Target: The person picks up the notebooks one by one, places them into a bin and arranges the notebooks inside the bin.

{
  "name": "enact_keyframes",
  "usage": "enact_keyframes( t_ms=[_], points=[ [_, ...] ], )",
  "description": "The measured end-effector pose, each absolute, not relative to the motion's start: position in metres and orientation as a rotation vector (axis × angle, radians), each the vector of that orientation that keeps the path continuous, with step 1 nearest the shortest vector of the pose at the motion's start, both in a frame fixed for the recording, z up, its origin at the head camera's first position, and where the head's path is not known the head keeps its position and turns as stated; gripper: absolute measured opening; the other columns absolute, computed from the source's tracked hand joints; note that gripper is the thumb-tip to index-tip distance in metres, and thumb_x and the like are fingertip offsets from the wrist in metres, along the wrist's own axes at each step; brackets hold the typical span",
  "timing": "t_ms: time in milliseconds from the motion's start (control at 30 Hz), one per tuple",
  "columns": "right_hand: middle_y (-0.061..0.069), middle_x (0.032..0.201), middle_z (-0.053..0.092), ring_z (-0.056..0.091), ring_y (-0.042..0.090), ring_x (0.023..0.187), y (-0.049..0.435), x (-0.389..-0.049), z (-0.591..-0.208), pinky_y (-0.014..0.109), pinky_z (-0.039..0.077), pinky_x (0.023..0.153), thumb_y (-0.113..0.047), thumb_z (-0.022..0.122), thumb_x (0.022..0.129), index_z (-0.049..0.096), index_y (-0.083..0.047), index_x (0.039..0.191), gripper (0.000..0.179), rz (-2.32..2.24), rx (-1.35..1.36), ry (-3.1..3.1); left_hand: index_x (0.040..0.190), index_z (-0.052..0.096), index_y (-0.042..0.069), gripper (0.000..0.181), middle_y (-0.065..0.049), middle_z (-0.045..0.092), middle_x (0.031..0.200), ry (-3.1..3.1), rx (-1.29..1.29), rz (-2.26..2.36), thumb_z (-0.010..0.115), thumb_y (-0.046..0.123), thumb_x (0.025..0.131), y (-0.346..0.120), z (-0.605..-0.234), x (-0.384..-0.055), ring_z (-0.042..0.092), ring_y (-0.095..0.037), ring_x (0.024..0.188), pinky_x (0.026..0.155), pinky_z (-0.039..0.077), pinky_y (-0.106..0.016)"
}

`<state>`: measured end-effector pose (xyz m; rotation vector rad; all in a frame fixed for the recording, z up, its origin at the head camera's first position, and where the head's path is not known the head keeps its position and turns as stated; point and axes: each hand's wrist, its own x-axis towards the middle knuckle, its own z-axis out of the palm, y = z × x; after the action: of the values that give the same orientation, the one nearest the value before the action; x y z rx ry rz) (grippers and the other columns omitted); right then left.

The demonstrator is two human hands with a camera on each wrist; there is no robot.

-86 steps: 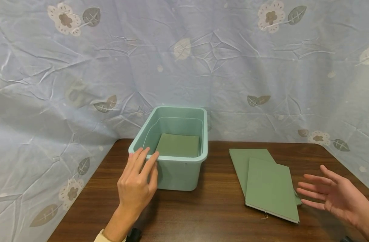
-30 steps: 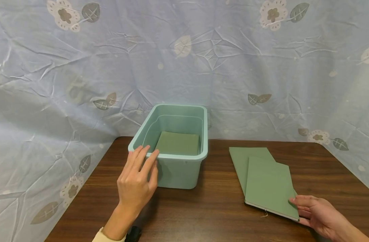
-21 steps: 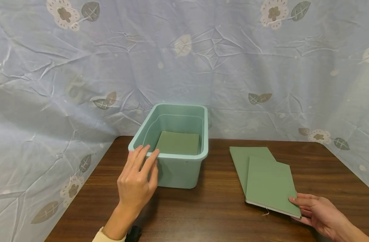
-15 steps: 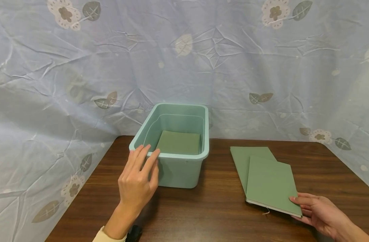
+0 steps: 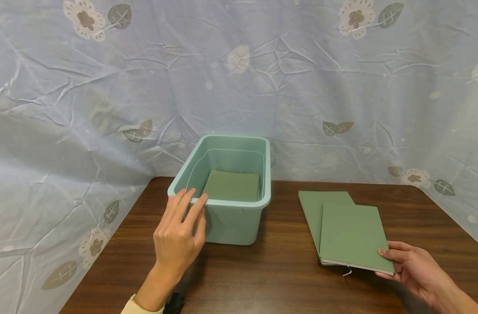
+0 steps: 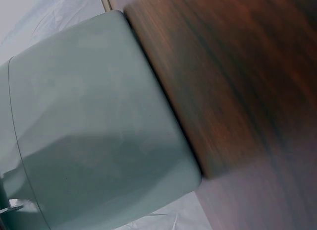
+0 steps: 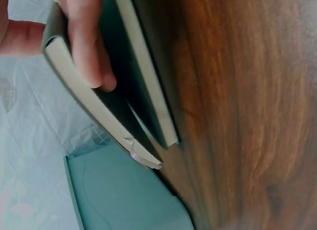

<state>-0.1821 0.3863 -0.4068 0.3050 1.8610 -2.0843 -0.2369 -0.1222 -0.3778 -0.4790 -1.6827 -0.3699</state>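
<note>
My right hand [image 5: 417,266] pinches the right edge of a green notebook [image 5: 352,235], thumb on the cover and fingers beneath. That edge is raised, and a ribbon hangs from the near side. In the right wrist view, a gap separates the held notebook [image 7: 89,101] from another notebook [image 7: 148,76] lying below. A further part of the pile, a green notebook [image 5: 310,213], shows at the upper left. My left hand [image 5: 180,235] rests its fairly straight fingers on the near-left rim of a teal plastic bin [image 5: 231,224]. Inside lies a green notebook [image 5: 232,186].
The brown wooden table [image 5: 278,279] carries the bin left of centre and the notebooks to the right. A floral fabric sheet [image 5: 278,109] hangs behind and along both sides. A small black object [image 5: 174,302] sits by the left wrist.
My right hand has come in from the right, taken hold of the top notebook's edge and tilted it upward, turning it slightly. The left hand has stayed at the bin's rim.
</note>
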Motion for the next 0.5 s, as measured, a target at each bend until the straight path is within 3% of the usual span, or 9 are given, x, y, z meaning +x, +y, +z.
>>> enact_keyframes(
  t_ms=[233,433,500],
  points=[
    [-0.006,0.104,0.061,0.069,0.012,0.082,0.381,-0.183,-0.394,0.047,0.059,0.090,-0.011,0.056,0.099,0.041,-0.011,0.128,0.032,-2.172,0.353,1.891,0.110,0.075,0.010,0.026,-0.013,0.072,0.116,-1.679,-0.482,-0.376,0.057,0.015,0.092,-0.123,-0.378,-0.237,0.067,-0.036,0.109,0.091,0.054,-0.060],
    [-0.010,0.105,0.052,0.055,0.006,0.069,0.385,-0.187,-0.385,0.044,0.059,0.092,-0.012,0.056,0.099,0.034,-0.015,0.129,0.038,-2.212,0.346,1.915,0.110,0.075,0.011,0.026,-0.013,0.072,0.116,-1.676,-0.481,-0.365,0.057,0.015,0.093,-0.123,-0.379,-0.237,0.068,-0.036,0.108,0.091,0.055,-0.060],
    [-0.010,0.106,0.052,0.059,0.007,0.077,0.385,-0.188,-0.379,0.044,0.059,0.092,-0.010,0.055,0.100,0.031,-0.016,0.130,0.040,-2.248,0.306,1.895,0.110,0.075,0.011,0.026,-0.013,0.071,0.116,-1.677,-0.480,-0.361,0.057,0.015,0.093,-0.124,-0.379,-0.236,0.068,-0.036,0.108,0.091,0.055,-0.059]
  ],
)
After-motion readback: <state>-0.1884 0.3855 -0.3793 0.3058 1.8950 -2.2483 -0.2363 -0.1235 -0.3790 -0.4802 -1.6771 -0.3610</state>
